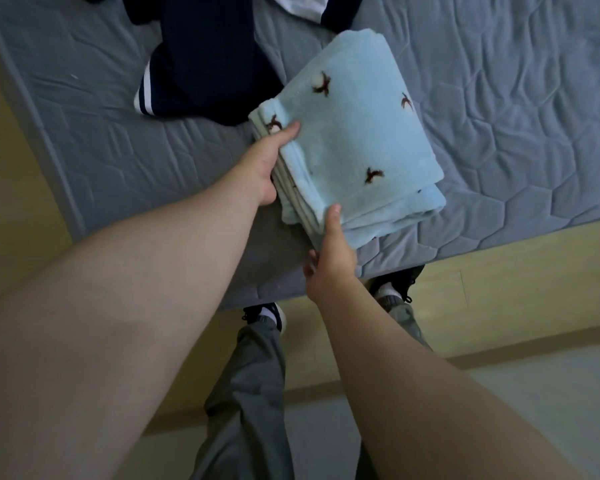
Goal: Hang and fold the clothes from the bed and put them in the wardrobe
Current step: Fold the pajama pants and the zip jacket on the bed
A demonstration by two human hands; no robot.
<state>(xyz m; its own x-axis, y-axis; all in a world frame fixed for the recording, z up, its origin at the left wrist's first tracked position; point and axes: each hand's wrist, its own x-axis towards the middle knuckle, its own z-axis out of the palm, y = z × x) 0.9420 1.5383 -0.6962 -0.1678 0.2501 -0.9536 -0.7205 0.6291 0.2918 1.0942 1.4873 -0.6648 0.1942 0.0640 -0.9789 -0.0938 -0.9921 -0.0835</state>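
A: One folded pale-blue fleece (354,143) is lying at the near corner of the bed (499,98)?
B: Yes; two hands are holding it. The left hand (267,164) is clamping its left edge, thumb on top; the right hand (329,258) is pinching its near edge.
A: Anything else lying there?
B: One navy garment (201,64) with white stripes and one white piece (298,5) are lying behind it.

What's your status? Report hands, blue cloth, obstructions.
Both grip blue cloth: left hand side edge, right hand near corner. Folded, over mattress corner. Unfolded navy garment beside.
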